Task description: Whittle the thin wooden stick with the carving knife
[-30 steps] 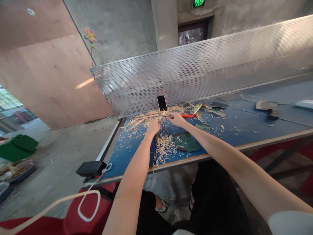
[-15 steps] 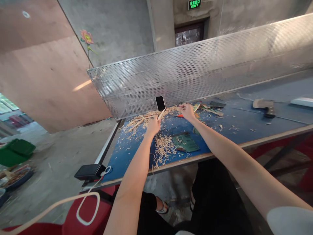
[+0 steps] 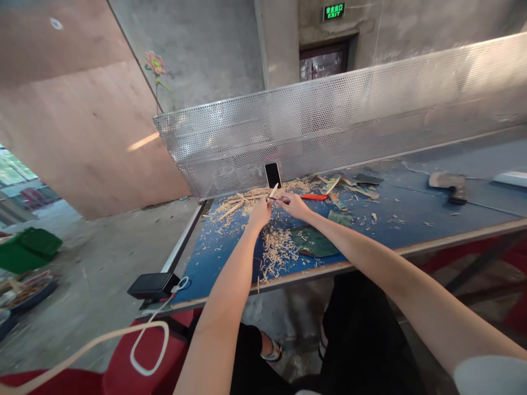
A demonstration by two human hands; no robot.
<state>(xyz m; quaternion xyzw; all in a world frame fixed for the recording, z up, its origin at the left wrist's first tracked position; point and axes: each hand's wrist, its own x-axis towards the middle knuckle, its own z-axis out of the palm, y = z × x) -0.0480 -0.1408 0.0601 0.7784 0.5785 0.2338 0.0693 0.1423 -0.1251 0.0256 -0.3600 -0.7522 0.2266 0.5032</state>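
Note:
My left hand (image 3: 260, 211) is closed on a pale wooden stick (image 3: 273, 191) that points up and away over the blue table (image 3: 411, 219). My right hand (image 3: 294, 204) is just to its right, fingers pinched on a small thin tool whose tip meets the stick; its kind is too small to tell. An orange-handled tool (image 3: 313, 197) lies on the table just beyond my right hand. Wood shavings (image 3: 278, 249) are heaped below both hands, beside a green mat (image 3: 315, 241).
A phone (image 3: 272, 174) leans on the perforated metal screen (image 3: 349, 120) behind the hands. A hatchet (image 3: 450, 184) lies far right, with strips of scrap (image 3: 354, 184) nearer. A black box (image 3: 153, 285) with a white cable sits at the table's left corner, above red seats (image 3: 135, 356).
My right hand swept out to the right, away from the stick, then came back to its tip. My left hand kept hold of the stick in nearly the same place.

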